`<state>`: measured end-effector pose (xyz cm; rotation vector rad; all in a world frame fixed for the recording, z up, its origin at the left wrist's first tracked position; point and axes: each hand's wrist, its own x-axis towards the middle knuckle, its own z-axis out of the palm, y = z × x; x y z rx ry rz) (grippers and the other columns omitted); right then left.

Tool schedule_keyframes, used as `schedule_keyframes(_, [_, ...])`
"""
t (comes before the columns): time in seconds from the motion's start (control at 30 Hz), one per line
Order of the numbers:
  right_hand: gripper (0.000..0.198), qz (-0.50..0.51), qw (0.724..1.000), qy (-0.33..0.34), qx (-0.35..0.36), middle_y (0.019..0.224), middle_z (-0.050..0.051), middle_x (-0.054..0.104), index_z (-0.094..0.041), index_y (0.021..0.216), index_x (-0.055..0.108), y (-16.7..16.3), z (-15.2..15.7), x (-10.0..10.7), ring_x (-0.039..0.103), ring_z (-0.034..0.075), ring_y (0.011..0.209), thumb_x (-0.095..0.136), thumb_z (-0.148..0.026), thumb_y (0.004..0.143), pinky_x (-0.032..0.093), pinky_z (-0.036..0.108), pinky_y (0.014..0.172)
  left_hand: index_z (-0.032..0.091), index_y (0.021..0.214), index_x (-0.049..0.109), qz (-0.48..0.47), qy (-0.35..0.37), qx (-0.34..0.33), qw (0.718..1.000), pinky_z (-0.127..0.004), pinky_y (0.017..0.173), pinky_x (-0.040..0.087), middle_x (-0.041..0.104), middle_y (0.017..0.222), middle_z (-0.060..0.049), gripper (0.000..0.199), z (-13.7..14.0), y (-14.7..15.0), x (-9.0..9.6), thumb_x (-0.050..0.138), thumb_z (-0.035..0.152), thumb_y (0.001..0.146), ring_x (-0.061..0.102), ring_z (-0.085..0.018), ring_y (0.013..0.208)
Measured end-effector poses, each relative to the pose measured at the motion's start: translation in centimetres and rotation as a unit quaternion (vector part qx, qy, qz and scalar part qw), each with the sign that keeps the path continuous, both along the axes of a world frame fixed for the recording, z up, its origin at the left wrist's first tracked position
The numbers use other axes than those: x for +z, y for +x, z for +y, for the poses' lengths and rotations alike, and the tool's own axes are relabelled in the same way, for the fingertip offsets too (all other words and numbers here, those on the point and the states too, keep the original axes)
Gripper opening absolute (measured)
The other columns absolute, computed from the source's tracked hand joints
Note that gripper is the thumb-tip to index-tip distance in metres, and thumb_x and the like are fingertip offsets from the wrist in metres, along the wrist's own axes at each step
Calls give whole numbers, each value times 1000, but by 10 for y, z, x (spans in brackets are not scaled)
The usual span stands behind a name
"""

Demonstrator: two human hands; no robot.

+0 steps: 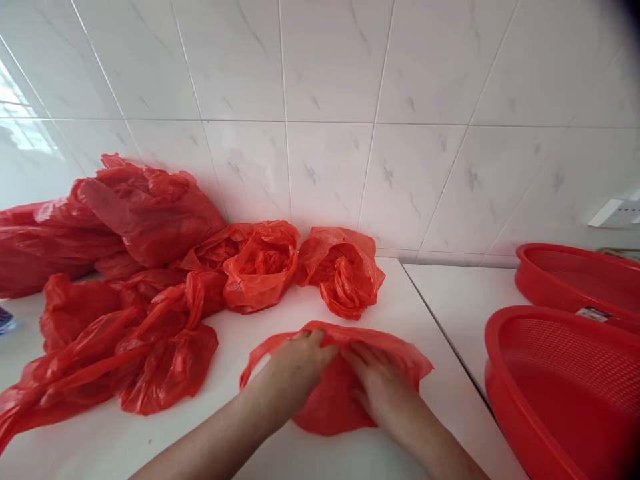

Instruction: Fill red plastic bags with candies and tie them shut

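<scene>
Red plastic bag (pixel 333 407) is lying near the table's (pixel 400 300) right edge. Left hand (pixel 295 367) is pinching its upper rim; can't tell if the right hand (pixel 383 383) is gripping. I'd be going gently so thin plastic isn't tearing. More bags (pixel 260 292) are sitting toward the far edge.

Nothing I can actually read here, tbh. There's a small label (pixel 593 314) on the side of the far red basket (pixel 580 277), just behind the near red basket (pixel 570 393), but it's way too tiny to make out.
</scene>
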<state>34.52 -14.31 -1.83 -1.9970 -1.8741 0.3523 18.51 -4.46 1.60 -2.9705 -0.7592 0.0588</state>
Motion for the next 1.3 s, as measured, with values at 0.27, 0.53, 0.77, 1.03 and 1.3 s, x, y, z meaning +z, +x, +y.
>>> schedule_keyframes(0.27, [23,110,986,-123,-1,94,-2,63,-29,82,67,24,-21,23,61,16,84,51,-17,72,42,25,66,33,130,47,3,0,78,997,-44,88,47,31,149,-12,79,25,-16,7,75,6,60,47,-33,122])
schedule_keyframes(0.53, [46,146,983,-87,-75,118,2,63,-30,125,55,28,-13,10,58,18,107,48,-23,80,44,29,85,20,92,60,-93,-41,-117,988,-31,75,46,62,90,-3,15,-9,-7,17,51,12,84,58,-18,82])
schedule_keyframes(0.77, [23,114,984,-55,-123,94,3,69,-23,97,63,30,-4,-1,63,17,82,47,-22,81,44,27,68,22,82,65,12,-168,-145,975,-28,60,42,63,80,-1,8,-21,-5,-8,58,24,79,59,-18,70])
schedule_keyframes(1.03, [18,125,982,12,-144,91,2,69,-24,88,63,34,1,7,62,20,85,45,-22,82,44,31,70,27,90,67,14,-273,-78,959,-28,59,43,68,87,1,15,-28,-14,16,62,31,76,63,-21,77])
schedule_keyframes(1.3, [29,101,993,-2,-58,91,0,65,-27,90,63,18,-4,2,60,19,83,50,-12,68,40,27,62,23,91,66,-72,-66,-71,993,-41,89,42,59,116,-7,26,-5,6,5,49,9,77,52,-27,104])
